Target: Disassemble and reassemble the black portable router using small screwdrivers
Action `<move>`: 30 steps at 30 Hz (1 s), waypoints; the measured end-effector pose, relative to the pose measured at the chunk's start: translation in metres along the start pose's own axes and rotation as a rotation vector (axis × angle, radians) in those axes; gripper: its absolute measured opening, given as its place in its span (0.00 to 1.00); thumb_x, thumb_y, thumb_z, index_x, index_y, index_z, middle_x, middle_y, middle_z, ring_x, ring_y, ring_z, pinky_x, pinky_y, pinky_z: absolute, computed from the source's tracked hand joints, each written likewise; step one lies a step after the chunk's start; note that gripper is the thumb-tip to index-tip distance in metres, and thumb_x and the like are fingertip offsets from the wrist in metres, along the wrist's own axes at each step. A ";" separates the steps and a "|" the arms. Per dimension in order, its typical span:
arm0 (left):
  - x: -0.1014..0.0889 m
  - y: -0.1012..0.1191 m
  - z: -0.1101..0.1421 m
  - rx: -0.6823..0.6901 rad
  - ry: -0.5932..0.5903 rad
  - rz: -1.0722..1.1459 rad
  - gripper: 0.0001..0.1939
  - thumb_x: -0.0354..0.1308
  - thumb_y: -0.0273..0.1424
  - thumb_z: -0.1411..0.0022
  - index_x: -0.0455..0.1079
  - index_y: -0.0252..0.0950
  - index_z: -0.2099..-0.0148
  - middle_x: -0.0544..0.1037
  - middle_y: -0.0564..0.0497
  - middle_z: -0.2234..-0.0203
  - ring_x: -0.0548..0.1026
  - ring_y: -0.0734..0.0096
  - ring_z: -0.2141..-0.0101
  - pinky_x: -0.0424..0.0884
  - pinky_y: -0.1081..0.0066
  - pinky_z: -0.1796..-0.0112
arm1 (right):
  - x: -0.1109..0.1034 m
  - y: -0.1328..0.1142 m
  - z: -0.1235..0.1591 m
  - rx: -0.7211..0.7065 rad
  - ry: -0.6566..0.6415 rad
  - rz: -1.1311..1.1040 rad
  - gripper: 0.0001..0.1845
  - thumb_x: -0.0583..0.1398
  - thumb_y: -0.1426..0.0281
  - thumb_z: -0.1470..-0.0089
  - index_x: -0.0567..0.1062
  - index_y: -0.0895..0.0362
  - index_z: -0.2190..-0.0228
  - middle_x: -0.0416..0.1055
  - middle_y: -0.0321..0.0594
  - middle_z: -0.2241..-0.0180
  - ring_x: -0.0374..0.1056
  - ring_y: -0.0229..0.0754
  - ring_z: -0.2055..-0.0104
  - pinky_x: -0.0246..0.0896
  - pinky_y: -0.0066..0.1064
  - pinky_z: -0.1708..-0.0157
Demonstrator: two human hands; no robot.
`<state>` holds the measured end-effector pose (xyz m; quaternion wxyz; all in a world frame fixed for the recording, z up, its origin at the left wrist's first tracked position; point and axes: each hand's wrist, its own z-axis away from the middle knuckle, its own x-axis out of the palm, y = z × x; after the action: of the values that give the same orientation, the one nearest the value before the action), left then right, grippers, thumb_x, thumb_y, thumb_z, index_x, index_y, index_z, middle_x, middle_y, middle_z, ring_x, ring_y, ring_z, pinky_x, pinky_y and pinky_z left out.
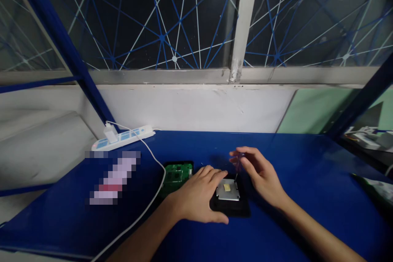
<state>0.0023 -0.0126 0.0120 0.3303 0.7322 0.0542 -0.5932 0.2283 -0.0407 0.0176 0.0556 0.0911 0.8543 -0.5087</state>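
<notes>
My right hand (263,176) grips a small screwdriver (238,164) with a purplish handle, tilted slightly. Its tip meets the upper right corner of a square silvery metal plate (221,193), which has a yellowish pad (226,188) in its middle. Under the plate lies a black plastic case (242,208), flat on the table. My left hand (198,192) spans the case's left side, fingers over the far edge and thumb along the near edge. Left of that hand, partly covered by it, is a green circuit board (176,176) in a black shell.
A white cable (150,204) runs from a plug in the power strip (123,138) across the blue table (294,233), past the circuit board. A pixelated pale item (119,176) lies at left. A dark-edged bag (376,190) is at far right. Blue frame posts stand on both sides.
</notes>
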 end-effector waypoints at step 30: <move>-0.001 0.000 0.000 0.005 -0.024 -0.029 0.52 0.64 0.57 0.49 0.52 0.39 0.30 0.63 0.40 0.36 0.58 0.42 0.36 0.54 0.45 0.37 | 0.000 0.001 0.004 -0.087 0.067 0.167 0.17 0.52 0.65 0.33 0.68 0.48 0.45 0.74 0.45 0.49 0.76 0.44 0.55 0.75 0.36 0.62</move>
<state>0.0019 -0.0126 0.0135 0.3205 0.7249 0.0593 -0.6069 0.2287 -0.0437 0.0144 0.0732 0.1762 0.8665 -0.4613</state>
